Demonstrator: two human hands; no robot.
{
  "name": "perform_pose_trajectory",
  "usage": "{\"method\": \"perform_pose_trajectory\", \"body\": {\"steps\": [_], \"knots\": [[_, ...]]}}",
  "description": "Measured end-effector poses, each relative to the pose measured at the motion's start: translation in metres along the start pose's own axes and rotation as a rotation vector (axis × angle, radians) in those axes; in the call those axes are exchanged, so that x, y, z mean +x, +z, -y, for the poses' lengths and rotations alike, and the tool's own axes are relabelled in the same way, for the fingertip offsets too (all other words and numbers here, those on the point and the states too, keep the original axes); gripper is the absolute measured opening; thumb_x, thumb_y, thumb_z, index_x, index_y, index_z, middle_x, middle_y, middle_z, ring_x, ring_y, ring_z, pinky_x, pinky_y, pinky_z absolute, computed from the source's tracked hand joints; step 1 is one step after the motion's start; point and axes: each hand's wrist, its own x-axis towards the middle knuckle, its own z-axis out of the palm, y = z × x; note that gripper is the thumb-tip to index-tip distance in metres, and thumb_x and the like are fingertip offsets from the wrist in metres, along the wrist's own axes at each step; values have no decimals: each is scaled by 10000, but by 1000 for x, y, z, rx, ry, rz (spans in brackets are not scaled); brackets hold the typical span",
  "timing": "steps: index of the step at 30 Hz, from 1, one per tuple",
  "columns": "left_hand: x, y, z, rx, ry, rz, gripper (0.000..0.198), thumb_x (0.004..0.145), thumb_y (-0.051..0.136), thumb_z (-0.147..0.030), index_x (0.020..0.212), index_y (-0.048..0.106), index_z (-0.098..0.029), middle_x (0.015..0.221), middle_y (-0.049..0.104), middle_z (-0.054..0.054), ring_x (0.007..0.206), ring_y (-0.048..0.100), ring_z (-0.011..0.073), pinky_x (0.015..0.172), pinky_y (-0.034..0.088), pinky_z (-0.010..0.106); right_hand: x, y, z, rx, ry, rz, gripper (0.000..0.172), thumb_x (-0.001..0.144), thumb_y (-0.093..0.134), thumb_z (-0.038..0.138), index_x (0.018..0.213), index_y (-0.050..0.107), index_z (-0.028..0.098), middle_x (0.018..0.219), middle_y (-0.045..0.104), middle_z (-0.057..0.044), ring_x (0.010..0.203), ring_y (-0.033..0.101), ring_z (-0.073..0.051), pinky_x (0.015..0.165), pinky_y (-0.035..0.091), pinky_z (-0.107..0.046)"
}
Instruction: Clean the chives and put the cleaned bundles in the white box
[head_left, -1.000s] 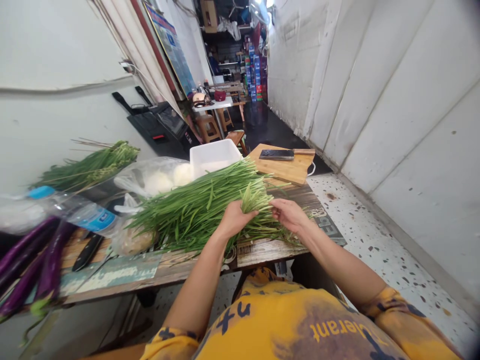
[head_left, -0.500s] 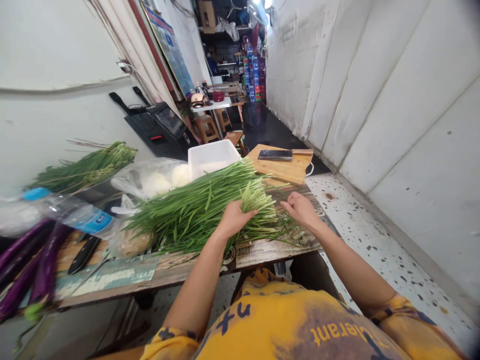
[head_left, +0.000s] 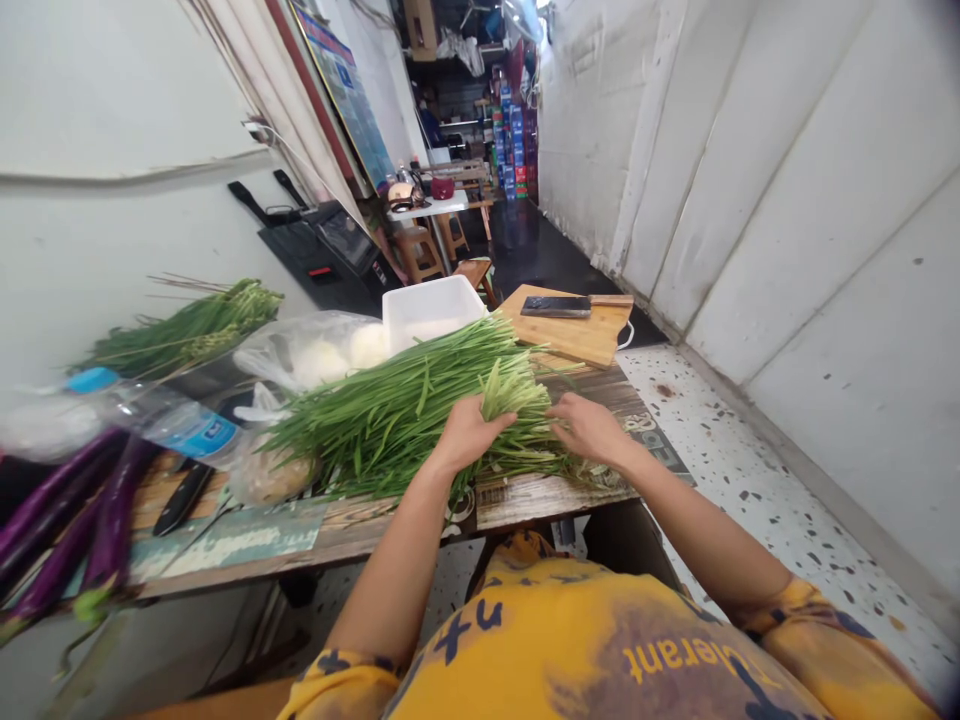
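- Worn wood tabletop [head_left: 555, 488] ran mid-frame; board [head_left: 577, 340] w/ cleaver [head_left: 556, 307] sat upper right of ctr.
- L hand [head_left: 474, 432], ctr, held a small bunch of green stalks [head_left: 498, 396], thumb alongside.
- R hand [head_left: 589, 428], just right of it, half-curled near the pale ends [head_left: 535, 399]; couldn't tell if it pinched any.
- Best, I figured: light L grip, ends level, R picking strays singly.
- Main pile [head_left: 382, 410] lay under & left of L hand.

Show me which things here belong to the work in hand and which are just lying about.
In use:
left hand, holding green stalks
right hand, by their pale ends

Apparently just lying about:
cleaver on the cutting board
black-handled knife
purple eggplants
water bottle
white tub
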Motion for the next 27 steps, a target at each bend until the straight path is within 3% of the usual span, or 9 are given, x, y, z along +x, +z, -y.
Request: {"method": "perform_pose_trajectory", "body": {"steps": [4, 8, 12, 16, 19, 23, 27], "knots": [[1, 1, -1, -19, -25, -9, 313, 711, 662, -312, 961, 682, -125, 978, 711, 71, 910, 652, 228, 855, 488, 331, -4, 3, 4, -72, -13, 60, 215, 882, 465, 226, 805, 655, 164, 780, 608, -64, 726, 560, -157, 607, 346, -243], [1, 4, 1, 19, -10, -17, 324, 670, 693, -297, 951, 687, -135, 942, 718, 47, 876, 659, 226, 817, 498, 319, -6, -11, 1, -16, -55, -121, 206, 894, 438, 211, 845, 633, 166, 789, 604, -70, 785, 554, -180, 677, 396, -260], [5, 6, 8, 14, -18, -114, 291, 688, 678, -327, 902, 699, -130, 900, 723, 52, 853, 664, 235, 790, 503, 327, -8, -29, -9, 159, -174, -287, 162, 874, 430, 161, 931, 580, 181, 915, 609, -85, 891, 552, -195, 771, 441, -299], [8, 8, 11, -68, 8, -134, 300, 706, 667, -315, 935, 692, -123, 951, 717, 66, 914, 655, 229, 851, 488, 334, -9, -28, -12, 306, -254, -382, 150, 880, 432, 162, 929, 570, 194, 927, 625, -76, 911, 569, -183, 807, 460, -312], [7, 9, 8, -88, 17, -83, 281, 705, 671, -294, 929, 695, -125, 950, 718, 67, 913, 658, 223, 866, 485, 338, -8, -20, -9, 393, -222, -447, 143, 882, 448, 179, 914, 586, 189, 913, 646, -70, 889, 594, -169, 796, 471, -297], [4, 7, 3, -115, 23, -33, 281, 713, 672, -305, 931, 696, -130, 951, 718, 67, 906, 659, 221, 862, 493, 335, -4, -9, -6, 472, -131, -430, 131, 863, 493, 210, 910, 613, 189, 872, 672, -45, 792, 616, -149, 728, 478, -263], [4, 3, 2, -37, -2, -243, 304, 731, 659, -339, 960, 688, -140, 971, 713, 65, 928, 649, 224, 884, 485, 342, -2, -8, -5, 458, -50, -407, 120, 842, 533, 230, 894, 627, 175, 817, 678, -36, 689, 600, -137, 638, 461, -239]]}}
